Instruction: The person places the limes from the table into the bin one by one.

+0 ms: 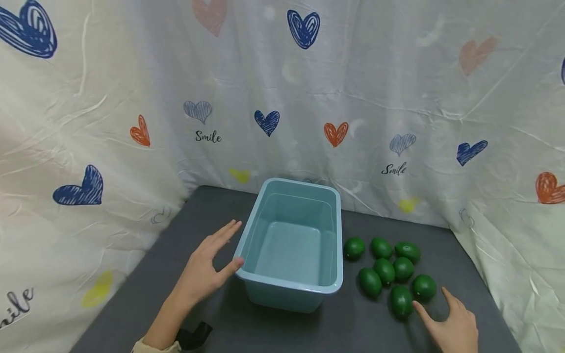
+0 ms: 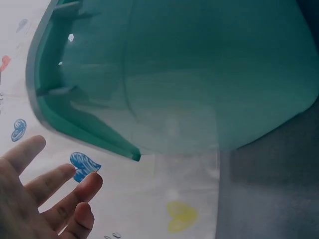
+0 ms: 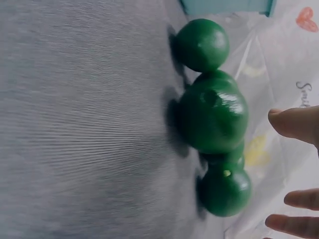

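A light blue rectangular plastic basin (image 1: 293, 245) stands on the dark table, with a bare floor inside. My left hand (image 1: 205, 267) is at its left side, fingers spread, thumb tip close to the rim. The left wrist view shows the same hand (image 2: 52, 199) with extended fingers beside the basin's wall (image 2: 199, 89). Several glossy dark green, avocado-like fruits lie in a cluster right of the basin. My right hand (image 1: 456, 326) is at the cluster's near right edge, thumb and fingers apart around nothing. Its thumb tip is close to the nearest fruit (image 1: 401, 302), beside another fruit (image 1: 424, 288).
Behind the table (image 1: 212, 211) hangs a pale curtain (image 1: 282, 88) printed with hearts and words, which also runs down both sides. A small black object (image 1: 194, 336) is by my left wrist. Other fruits, such as the far left one (image 1: 354, 248), lie close to the basin.
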A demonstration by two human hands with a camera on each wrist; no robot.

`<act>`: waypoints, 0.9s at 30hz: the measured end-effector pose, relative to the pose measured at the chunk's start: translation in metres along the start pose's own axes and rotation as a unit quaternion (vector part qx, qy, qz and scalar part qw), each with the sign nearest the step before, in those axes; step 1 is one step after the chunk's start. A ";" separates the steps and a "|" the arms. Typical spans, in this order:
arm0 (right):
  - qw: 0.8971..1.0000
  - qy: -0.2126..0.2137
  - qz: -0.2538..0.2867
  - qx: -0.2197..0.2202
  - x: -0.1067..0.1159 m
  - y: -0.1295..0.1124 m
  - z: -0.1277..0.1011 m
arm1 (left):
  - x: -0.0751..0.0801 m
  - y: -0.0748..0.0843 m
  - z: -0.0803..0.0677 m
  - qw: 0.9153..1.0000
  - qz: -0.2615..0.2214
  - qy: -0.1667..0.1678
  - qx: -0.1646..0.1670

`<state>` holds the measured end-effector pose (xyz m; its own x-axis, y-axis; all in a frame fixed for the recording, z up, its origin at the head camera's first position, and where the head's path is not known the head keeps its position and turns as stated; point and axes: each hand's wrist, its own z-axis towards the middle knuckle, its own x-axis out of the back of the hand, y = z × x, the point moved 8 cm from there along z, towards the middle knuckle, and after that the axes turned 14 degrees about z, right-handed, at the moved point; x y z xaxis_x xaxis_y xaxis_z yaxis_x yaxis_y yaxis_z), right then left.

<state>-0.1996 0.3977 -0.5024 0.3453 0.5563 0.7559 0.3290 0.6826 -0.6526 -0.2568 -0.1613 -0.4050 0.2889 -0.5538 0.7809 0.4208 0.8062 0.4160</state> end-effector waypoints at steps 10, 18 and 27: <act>1.000 0.018 0.002 -0.002 -0.027 0.010 -0.025 | -0.022 -0.004 -0.013 1.000 -0.022 -0.003 0.014; 1.000 0.012 -0.007 0.010 -0.042 0.008 -0.027 | -0.031 -0.006 -0.015 0.999 -0.041 0.020 -0.001; 1.000 -0.013 -0.006 -0.015 -0.051 0.017 -0.029 | -0.038 -0.004 -0.018 0.998 -0.051 0.046 -0.015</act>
<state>-0.1865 0.3676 -0.5539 0.3188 0.5600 0.7647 0.3592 0.6753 -0.6442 -0.2543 -0.1472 -0.4448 0.3215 -0.6500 0.6886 0.4769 0.7394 0.4753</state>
